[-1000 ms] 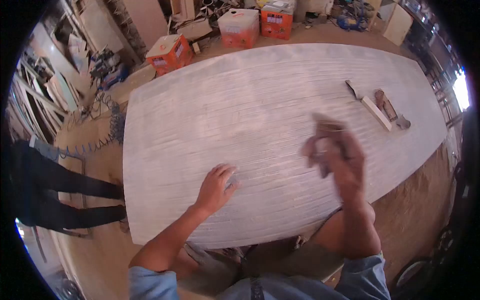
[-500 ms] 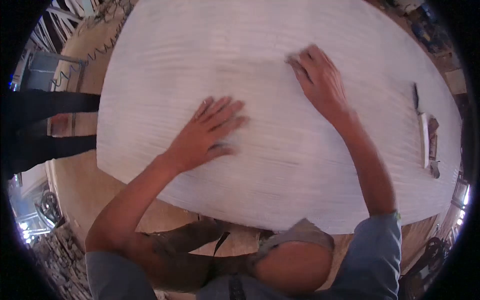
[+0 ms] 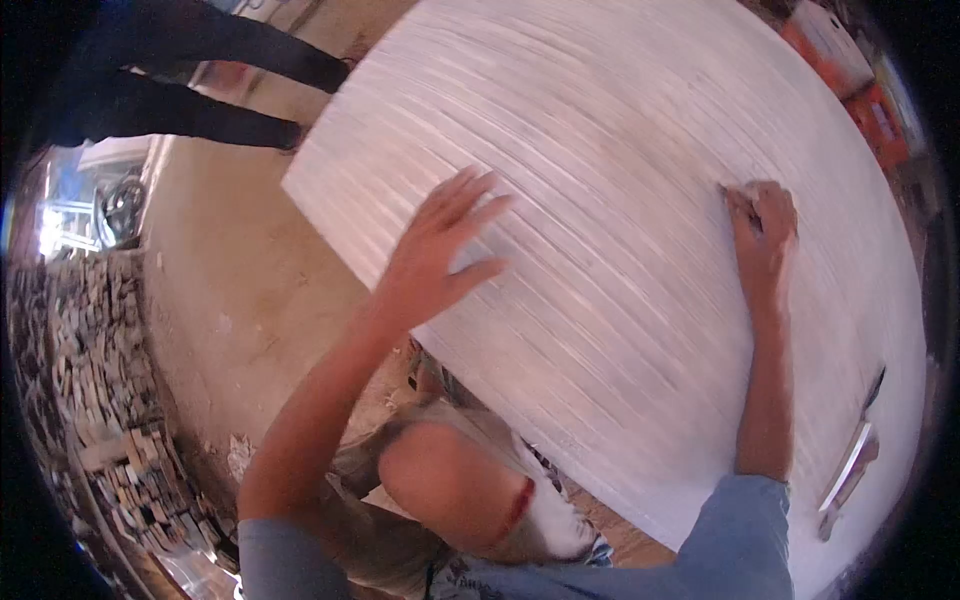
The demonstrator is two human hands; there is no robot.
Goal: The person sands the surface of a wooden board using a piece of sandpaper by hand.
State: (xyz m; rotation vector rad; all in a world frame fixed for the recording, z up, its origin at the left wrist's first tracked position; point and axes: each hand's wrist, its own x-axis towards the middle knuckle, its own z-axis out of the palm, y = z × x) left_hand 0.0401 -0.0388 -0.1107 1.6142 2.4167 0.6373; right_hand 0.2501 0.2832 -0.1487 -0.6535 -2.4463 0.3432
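A large whitish board (image 3: 600, 330) with long streaks across its surface lies in front of me. My left hand (image 3: 445, 240) is over the left part of the board, fingers spread and holding nothing. I cannot tell whether it touches the surface. Farther right, my right hand (image 3: 765, 220) is at the board with its fingers curled together. A small dark edge shows at its fingertips, but what it grips is too blurred to name. Near the board's right edge lie a thin black tool (image 3: 875, 387) and a long narrow white-and-brown piece (image 3: 848, 475).
Another person's dark-trousered legs (image 3: 220, 110) stand beyond the board's left corner. Many small wood pieces (image 3: 105, 370) are stacked at the left, beside the dusty floor (image 3: 250, 290). Red-orange boxes (image 3: 875, 125) are at the upper right. My bent knee (image 3: 450, 480) is close to the near edge.
My view has turned, so the board now slants and more floor and stacked wood show at left. My right hand appears farther right, still curled; my left hand stays spread.
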